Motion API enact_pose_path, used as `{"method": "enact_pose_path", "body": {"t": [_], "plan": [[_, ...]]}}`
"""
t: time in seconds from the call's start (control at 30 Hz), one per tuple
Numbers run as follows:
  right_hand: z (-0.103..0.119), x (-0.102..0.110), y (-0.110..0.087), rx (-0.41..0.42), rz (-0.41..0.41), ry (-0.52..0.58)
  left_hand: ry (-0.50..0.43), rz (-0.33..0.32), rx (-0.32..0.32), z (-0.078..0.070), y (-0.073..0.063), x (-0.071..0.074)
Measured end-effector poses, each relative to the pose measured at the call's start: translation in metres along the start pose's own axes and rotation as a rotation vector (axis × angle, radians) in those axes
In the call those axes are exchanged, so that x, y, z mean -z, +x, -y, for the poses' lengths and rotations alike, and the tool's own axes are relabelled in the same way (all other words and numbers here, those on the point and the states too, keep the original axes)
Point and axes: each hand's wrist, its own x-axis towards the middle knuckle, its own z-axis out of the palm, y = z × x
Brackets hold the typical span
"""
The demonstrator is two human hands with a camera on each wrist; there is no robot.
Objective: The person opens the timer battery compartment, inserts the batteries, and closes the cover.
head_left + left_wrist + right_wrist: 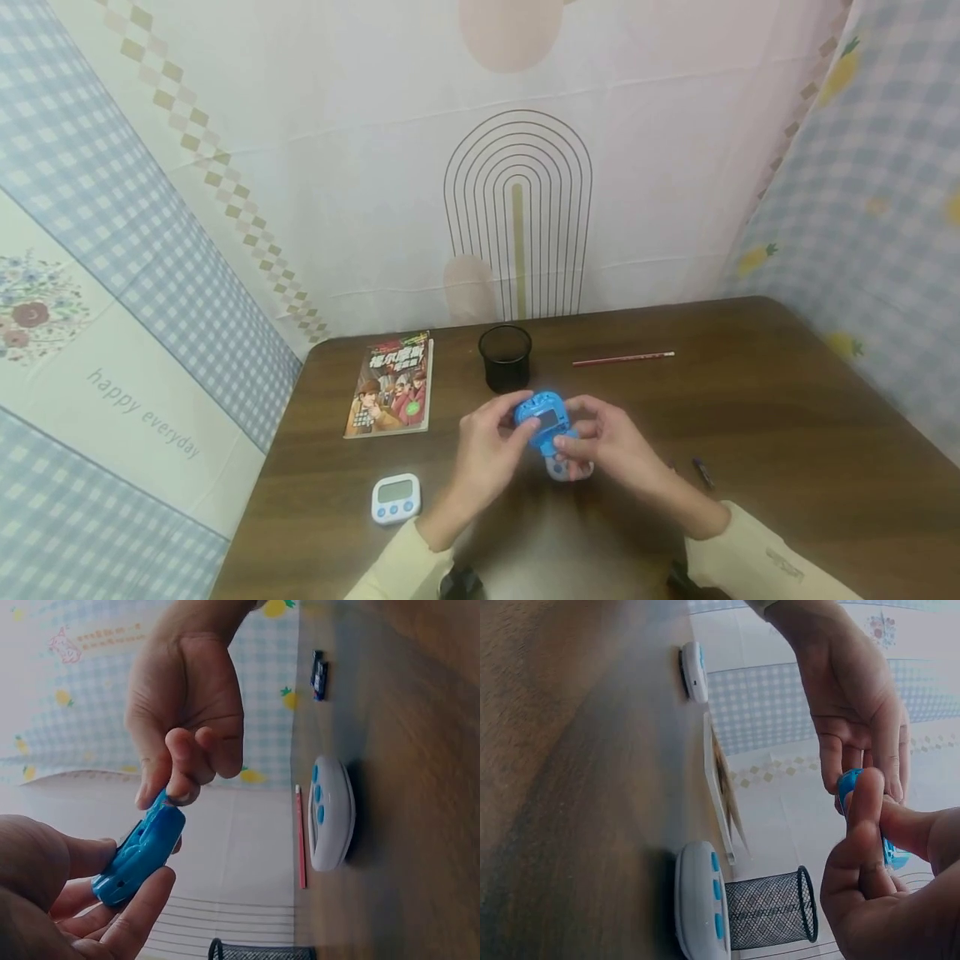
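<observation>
Both hands hold a blue digital timer with a small grey screen, raised over the table. My left hand grips its upper left part, thumb on the front and fingers behind, as the left wrist view shows from the side. With thumb and fingertips my right hand pinches its lower right end. Under the hands a white timer with blue buttons lies on the table; from the head it is partly hidden by the right fingers. A second white timer lies to the left of the left forearm.
A black mesh pen cup stands behind the hands. An illustrated book lies at the back left, a red pencil at the back right. Small dark battery-like cylinders lie near the right forearm. Patterned cloth hangs around the table.
</observation>
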Motion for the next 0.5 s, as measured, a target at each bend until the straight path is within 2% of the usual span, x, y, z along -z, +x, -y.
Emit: {"method": "enact_pose_path", "body": {"t": [0.23,0.4,0.5], "plan": [[0.001,0.004,-0.001,-0.012,-0.022,-0.090,0.035,-0.050,-0.012,0.001,0.003,0.008],[-0.004,0.006,0.002,0.056,0.030,-0.292,0.021,-0.047,0.011,-0.001,0.003,0.012],[-0.005,0.004,0.003,0.086,0.058,-0.370,0.019,-0.046,0.024,-0.001,0.003,0.013]]}}
